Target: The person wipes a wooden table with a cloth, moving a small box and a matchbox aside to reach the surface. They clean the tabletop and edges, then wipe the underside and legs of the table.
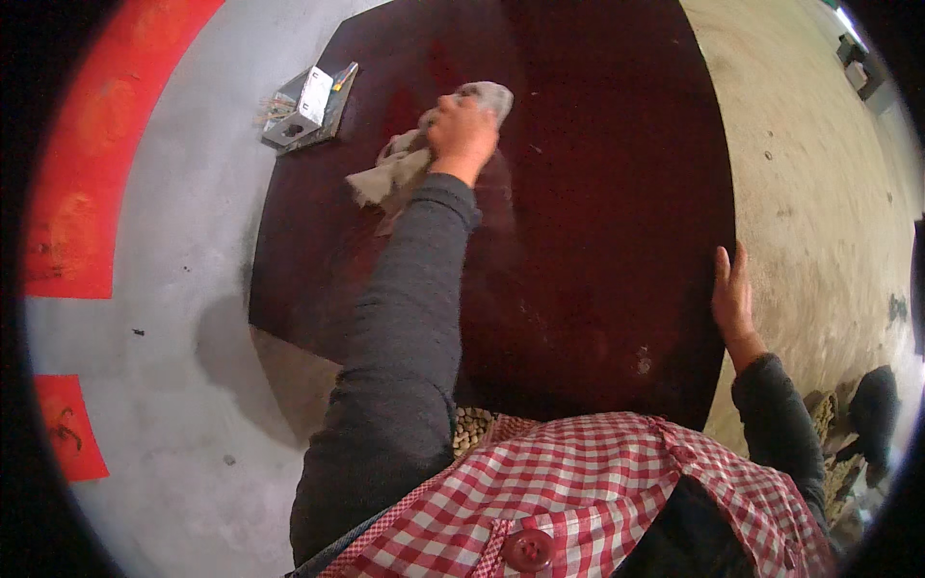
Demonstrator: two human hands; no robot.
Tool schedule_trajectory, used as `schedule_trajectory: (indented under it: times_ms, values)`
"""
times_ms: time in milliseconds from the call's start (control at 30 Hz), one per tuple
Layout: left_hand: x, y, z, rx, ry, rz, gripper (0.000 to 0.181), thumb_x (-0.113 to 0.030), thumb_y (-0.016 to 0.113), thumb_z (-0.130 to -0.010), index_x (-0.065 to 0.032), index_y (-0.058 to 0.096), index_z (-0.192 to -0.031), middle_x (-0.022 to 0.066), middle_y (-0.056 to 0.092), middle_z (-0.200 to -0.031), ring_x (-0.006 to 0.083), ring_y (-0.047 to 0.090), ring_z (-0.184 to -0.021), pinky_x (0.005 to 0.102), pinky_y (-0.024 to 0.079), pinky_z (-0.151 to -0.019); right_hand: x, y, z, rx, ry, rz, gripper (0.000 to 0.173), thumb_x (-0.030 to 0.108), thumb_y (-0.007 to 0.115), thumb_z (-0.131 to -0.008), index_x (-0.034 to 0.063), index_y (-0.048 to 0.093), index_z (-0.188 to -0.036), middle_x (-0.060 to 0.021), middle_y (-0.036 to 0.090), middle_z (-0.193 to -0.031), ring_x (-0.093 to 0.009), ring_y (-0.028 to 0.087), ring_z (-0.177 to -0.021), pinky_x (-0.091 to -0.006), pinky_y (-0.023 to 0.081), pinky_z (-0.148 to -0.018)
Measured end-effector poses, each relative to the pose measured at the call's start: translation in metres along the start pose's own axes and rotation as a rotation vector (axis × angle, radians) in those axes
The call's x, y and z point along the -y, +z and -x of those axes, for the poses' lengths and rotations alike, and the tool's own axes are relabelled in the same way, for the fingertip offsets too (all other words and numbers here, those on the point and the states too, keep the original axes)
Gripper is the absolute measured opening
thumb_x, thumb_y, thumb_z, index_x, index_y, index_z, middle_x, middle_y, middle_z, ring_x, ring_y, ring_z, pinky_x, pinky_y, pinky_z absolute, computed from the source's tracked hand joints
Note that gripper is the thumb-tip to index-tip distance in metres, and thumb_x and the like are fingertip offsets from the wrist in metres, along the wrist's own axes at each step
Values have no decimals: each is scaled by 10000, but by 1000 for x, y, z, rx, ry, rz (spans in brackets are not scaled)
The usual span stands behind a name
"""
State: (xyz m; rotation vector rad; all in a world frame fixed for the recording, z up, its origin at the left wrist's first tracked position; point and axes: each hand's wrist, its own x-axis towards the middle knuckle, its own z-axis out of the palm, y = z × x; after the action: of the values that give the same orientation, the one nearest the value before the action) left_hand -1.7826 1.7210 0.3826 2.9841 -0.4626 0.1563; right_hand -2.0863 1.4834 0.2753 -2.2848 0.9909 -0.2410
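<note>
My left hand (464,137) grips a crumpled pale grey cloth (394,177), pressing it against the dark red tabletop (614,231) towards its far left part. The cloth's loose end trails to the left of my wrist. Along the right edge of the tabletop rests my right hand (733,300), with fingers apart and nothing visible in it. Pale smudges mark the surface near its front right corner.
A white box (300,108) with thin sticks poking out stands at the table's left edge, beside small colourful items. The pale wall (188,209) with red sheets (108,130) borders the left side. Concrete floor (788,195) stretches right, with dark objects (871,412) low down.
</note>
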Motion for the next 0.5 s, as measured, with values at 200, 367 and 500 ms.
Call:
schedule_trajectory:
  times_ms: [200, 367, 500]
  values:
    - [-126, 47, 70, 29, 323, 143, 408, -363, 474, -825, -33, 508, -1062, 195, 383, -1151, 368, 460, -993, 483, 401, -798, -15, 4, -3, 46, 138, -681, 564, 435, 308, -902, 37, 275, -1300, -207, 423, -1229, -312, 403, -1138, -371, 322, -942]
    - [-194, 64, 155, -87, 494, 345, 304, -319, 556, -773, -50, 543, -913, 173, 439, -1024, 351, 516, -855, 449, 455, -688, -95, -6, 62, 300, 436, -1175, 611, 535, 334, -863, 80, 306, -1269, -132, 523, -1048, -203, 534, -879, -314, 430, -733]
    - [-256, 70, 199, 94, 475, 503, 268, -278, 543, -776, -22, 551, -850, 200, 489, -963, 327, 528, -817, 417, 455, -662, -243, -32, 142, 490, 733, -923, 599, 552, 406, -828, 60, 378, -1167, -95, 555, -844, -201, 548, -713, -326, 437, -560]
